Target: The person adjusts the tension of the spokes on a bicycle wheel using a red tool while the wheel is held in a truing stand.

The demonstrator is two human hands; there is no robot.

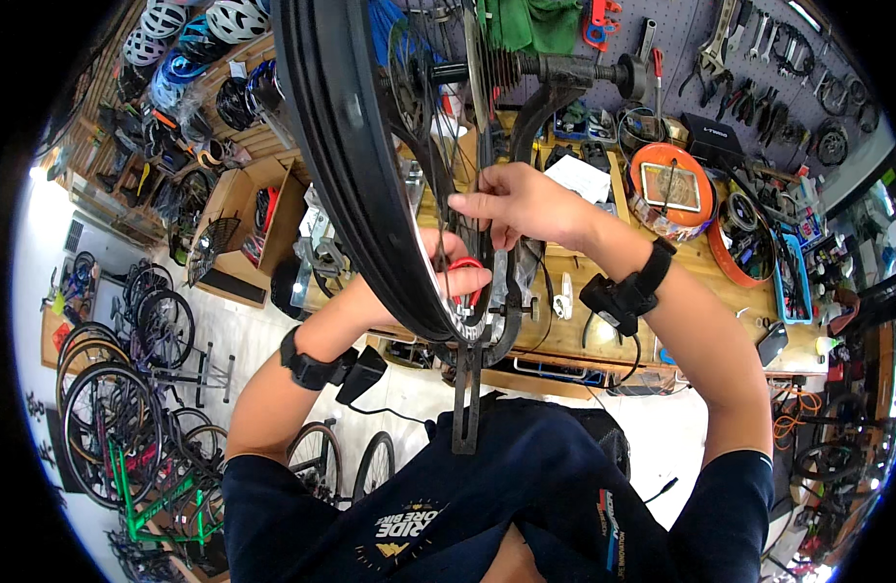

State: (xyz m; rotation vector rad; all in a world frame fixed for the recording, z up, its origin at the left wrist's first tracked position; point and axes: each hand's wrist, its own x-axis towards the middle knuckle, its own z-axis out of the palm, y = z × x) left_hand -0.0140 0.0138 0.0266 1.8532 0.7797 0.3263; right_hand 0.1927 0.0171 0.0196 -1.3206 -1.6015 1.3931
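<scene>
A bicycle wheel with a black tyre point(336, 146) stands upright in a dark truing stand point(540, 107), its spokes running down to the rim in front of me. My left hand point(459, 282) reaches round from the tyre's left side, partly hidden behind it. Its fingers are closed on a red, round spoke wrench point(476, 264) at the spokes, low by the rim. Just above, my right hand point(530, 202) comes in from the right with bent fingers and its thumb against the spokes. Whatever lies between those fingertips is too small to make out. A flat slotted metal bar point(465, 408) points toward me below the rim.
The wooden workbench point(589, 335) carries an orange round tray point(666, 228), a blue bin point(793, 277) and papers. Tools hang on the pegboard point(681, 83) behind. Cardboard boxes point(239, 219), helmets point(236, 21) and several bicycles point(118, 408) fill the left side.
</scene>
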